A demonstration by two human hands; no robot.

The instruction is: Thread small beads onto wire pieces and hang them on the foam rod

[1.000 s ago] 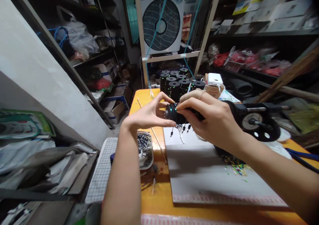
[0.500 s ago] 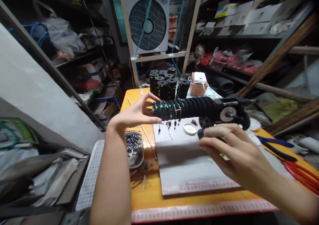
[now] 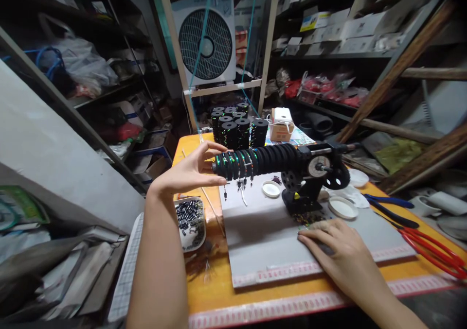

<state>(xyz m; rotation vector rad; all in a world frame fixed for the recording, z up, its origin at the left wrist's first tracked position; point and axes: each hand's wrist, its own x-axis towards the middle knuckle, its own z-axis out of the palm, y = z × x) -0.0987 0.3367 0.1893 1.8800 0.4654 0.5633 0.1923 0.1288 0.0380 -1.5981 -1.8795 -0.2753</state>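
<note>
My left hand (image 3: 199, 173) is closed round the left end of a black ribbed roller (image 3: 275, 160), thumb in front and fingers behind. Thin strands with green glints and small beads wrap the roller's left half, and short beaded ends hang below it. The roller sits level on a black hand-cranked winder (image 3: 304, 200) with a dial and gears. Low over the grey board (image 3: 262, 251), my right hand (image 3: 339, 246) has its fingers drawn together beside a small heap of beads (image 3: 310, 218). Something dark shows under its palm; what the fingertips hold is hidden.
Left of the board stands a white tray (image 3: 200, 239) of black tube beads. White lids (image 3: 343, 207) lie near the winder. Blue-handled pliers (image 3: 388, 201) and red-handled scissors (image 3: 434, 253) rest at right. Wound black rollers (image 3: 229, 134) and a small box (image 3: 280, 132) stand behind.
My right hand has left the black knob near the winder and come down to the board by the beads. My left hand keeps its hold on the roller's end. The view has shifted slightly.
</note>
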